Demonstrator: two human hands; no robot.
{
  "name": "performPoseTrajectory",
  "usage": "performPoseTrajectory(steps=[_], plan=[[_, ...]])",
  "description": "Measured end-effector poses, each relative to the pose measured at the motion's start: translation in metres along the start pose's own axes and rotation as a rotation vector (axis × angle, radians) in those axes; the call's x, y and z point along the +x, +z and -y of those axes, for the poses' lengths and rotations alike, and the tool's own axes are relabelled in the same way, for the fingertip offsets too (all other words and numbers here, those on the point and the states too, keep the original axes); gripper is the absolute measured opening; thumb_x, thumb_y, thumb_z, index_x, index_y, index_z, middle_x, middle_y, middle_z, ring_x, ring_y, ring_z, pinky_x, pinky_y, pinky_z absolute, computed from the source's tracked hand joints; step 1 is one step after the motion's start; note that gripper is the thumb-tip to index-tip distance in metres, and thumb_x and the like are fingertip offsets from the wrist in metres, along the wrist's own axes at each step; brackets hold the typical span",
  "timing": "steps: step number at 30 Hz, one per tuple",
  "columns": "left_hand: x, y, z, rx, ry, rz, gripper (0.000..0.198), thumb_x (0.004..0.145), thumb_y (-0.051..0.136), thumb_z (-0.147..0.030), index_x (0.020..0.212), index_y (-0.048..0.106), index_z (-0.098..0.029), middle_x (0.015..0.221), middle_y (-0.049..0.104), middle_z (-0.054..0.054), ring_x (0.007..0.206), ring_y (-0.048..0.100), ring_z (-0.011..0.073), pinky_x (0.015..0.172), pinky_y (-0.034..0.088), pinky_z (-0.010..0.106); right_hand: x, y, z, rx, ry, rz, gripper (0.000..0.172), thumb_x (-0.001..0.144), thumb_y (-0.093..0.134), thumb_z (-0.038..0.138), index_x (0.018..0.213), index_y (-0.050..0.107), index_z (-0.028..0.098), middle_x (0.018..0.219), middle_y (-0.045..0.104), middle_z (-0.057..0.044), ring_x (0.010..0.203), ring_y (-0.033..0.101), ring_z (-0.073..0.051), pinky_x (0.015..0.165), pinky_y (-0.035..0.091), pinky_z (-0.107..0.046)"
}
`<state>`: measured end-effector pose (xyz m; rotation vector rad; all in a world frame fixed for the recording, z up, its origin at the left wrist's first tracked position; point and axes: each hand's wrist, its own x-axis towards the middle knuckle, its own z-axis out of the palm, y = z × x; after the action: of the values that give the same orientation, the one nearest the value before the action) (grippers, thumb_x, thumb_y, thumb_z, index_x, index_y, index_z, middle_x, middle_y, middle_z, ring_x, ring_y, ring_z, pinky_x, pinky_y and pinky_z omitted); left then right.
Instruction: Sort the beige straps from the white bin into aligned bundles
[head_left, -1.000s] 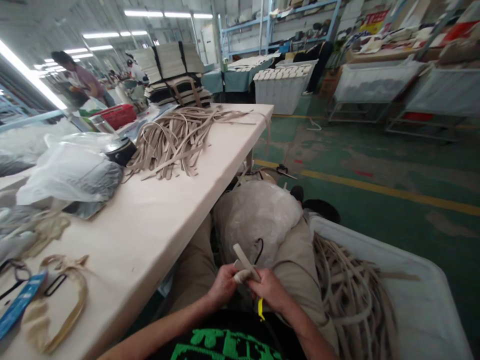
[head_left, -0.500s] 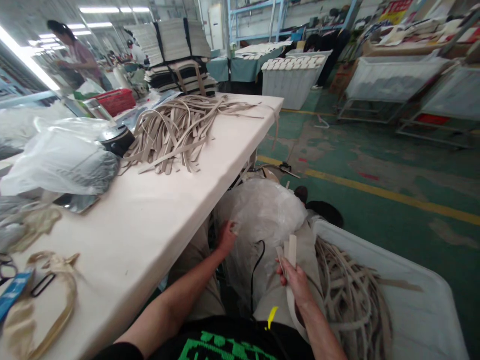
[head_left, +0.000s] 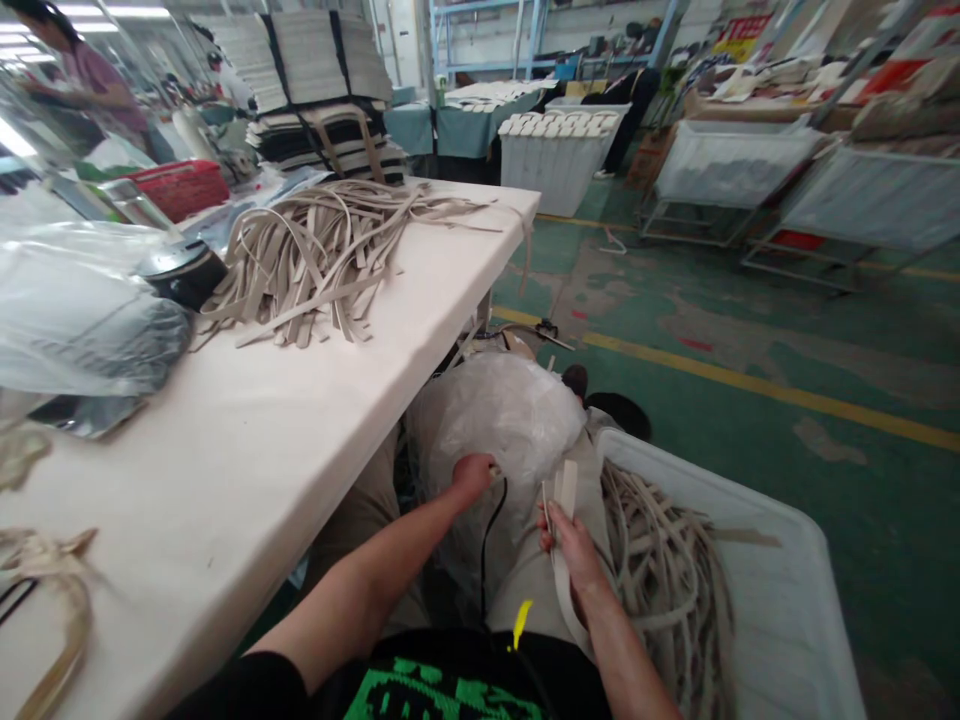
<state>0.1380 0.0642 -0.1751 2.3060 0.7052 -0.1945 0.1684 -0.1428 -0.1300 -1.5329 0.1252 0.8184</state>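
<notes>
My right hand [head_left: 571, 550] is closed around a few beige fabric strips [head_left: 568, 487], whose ends stick up past my fingers while one length hangs down along my wrist. Over my lap, my left hand [head_left: 472, 478] is closed with fingertips pinched together; something small and pale shows at them, too small to name. Beneath it lies a crumpled clear plastic bag [head_left: 517, 405] across my legs. A black cord [head_left: 491, 530] runs down from near my left fingertips. To my right, a white plastic bin [head_left: 795, 590] holds a tangle of similar strips [head_left: 667, 570].
A pale-topped table [head_left: 300, 420] fills the left, bearing a heap of beige strips [head_left: 315, 260], a plastic-wrapped bundle [head_left: 90, 310] and strapped stacks of fabric [head_left: 307, 65]. Wheeled bins [head_left: 739, 165] stand across the green floor. A person [head_left: 90, 80] works at far left.
My left hand has moved right, toward my right hand and the top of the black cord. My right hand keeps its hold on the strips. The view has swung slightly right.
</notes>
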Motion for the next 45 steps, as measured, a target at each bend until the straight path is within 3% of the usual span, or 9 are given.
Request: performPoseTrajectory(steps=[5,9,11,21,26,29,34,40,45], plan=[[-0.011,-0.009,0.005,0.022,0.027,-0.018,0.027,0.084,0.062,-0.027,0.106,0.066,-0.014,0.105,0.066,0.01,0.097,0.06,0.0232,0.086,0.042,0.03,0.001,0.003,-0.002,0.087,0.029,0.026,0.044,0.07,0.067,0.056,0.088,0.065,0.017,0.066,0.061,0.0,0.046,0.05,-0.011,0.045,0.041,-0.024],[-0.009,0.001,-0.003,0.038,0.052,0.001,0.058,0.067,0.079,-0.025,0.12,0.057,-0.016,0.12,0.059,0.013,0.107,0.057,0.0266,0.092,0.041,0.033,0.003,0.005,-0.01,0.125,0.028,0.04,0.045,0.067,0.071,0.055,0.086,0.068,0.015,0.064,0.062,0.0,0.045,0.05,-0.01,0.043,0.039,-0.022],[-0.004,0.008,-0.007,0.037,0.045,0.022,0.063,0.062,0.081,-0.021,0.119,0.057,-0.014,0.118,0.06,0.014,0.106,0.057,0.0287,0.091,0.04,0.034,0.004,0.003,-0.012,0.138,0.027,0.039,0.045,0.067,0.072,0.055,0.086,0.068,0.015,0.064,0.062,0.0,0.045,0.05,-0.01,0.043,0.04,-0.022],[0.016,0.022,0.005,-0.168,-0.016,0.026,0.009,0.074,0.061,-0.017,0.08,0.068,-0.014,0.08,0.065,0.005,0.077,0.057,0.0186,0.069,0.037,0.026,0.004,0.0,-0.008,0.211,0.06,0.052,0.043,0.064,0.077,0.052,0.083,0.07,0.014,0.061,0.064,0.001,0.042,0.051,-0.008,0.041,0.041,-0.019],[0.016,0.014,0.012,-0.359,-0.077,-0.028,0.019,0.072,0.06,-0.025,0.056,0.055,-0.015,0.054,0.048,-0.002,0.059,0.048,0.0139,0.06,0.034,0.024,0.005,0.001,-0.007,0.24,0.069,0.047,0.041,0.064,0.078,0.049,0.083,0.07,0.015,0.063,0.065,0.0,0.042,0.051,-0.007,0.041,0.041,-0.019],[0.007,0.008,0.009,-0.516,-0.091,-0.023,0.029,0.073,0.058,-0.037,0.055,0.048,-0.017,0.05,0.042,-0.004,0.052,0.043,0.0113,0.054,0.034,0.022,0.006,0.001,-0.006,0.248,0.062,0.049,0.041,0.064,0.077,0.05,0.084,0.069,0.015,0.063,0.064,0.001,0.043,0.051,-0.008,0.041,0.041,-0.019],[-0.025,-0.011,-0.002,-0.756,-0.026,0.005,0.04,0.071,0.053,-0.056,0.069,0.052,-0.016,0.062,0.053,-0.001,0.055,0.048,0.0108,0.054,0.038,0.022,0.003,0.001,-0.003,0.229,0.034,0.091,0.041,0.065,0.074,0.052,0.084,0.069,0.016,0.069,0.067,-0.001,0.043,0.048,-0.008,0.042,0.039,-0.021],[-0.069,-0.032,-0.017,-0.864,0.113,0.014,0.039,0.066,0.067,-0.051,0.063,0.053,-0.015,0.058,0.051,-0.002,0.055,0.044,0.0092,0.055,0.035,0.02,-0.016,0.018,0.013,0.006,-0.112,0.228,0.049,0.073,0.065,0.059,0.088,0.07,0.013,0.047,0.054,0.002,0.043,0.043,-0.011,0.047,0.034,-0.024],[-0.087,-0.048,-0.034,-0.997,0.149,0.041,0.038,0.064,0.074,-0.048,0.07,0.056,-0.015,0.062,0.057,-0.001,0.056,0.05,0.0107,0.056,0.039,0.022,-0.029,0.038,0.037,-0.119,-0.23,0.227,0.042,0.072,0.069,0.055,0.085,0.07,0.015,0.044,0.051,0.004,0.044,0.044,-0.011,0.05,0.034,-0.025]])
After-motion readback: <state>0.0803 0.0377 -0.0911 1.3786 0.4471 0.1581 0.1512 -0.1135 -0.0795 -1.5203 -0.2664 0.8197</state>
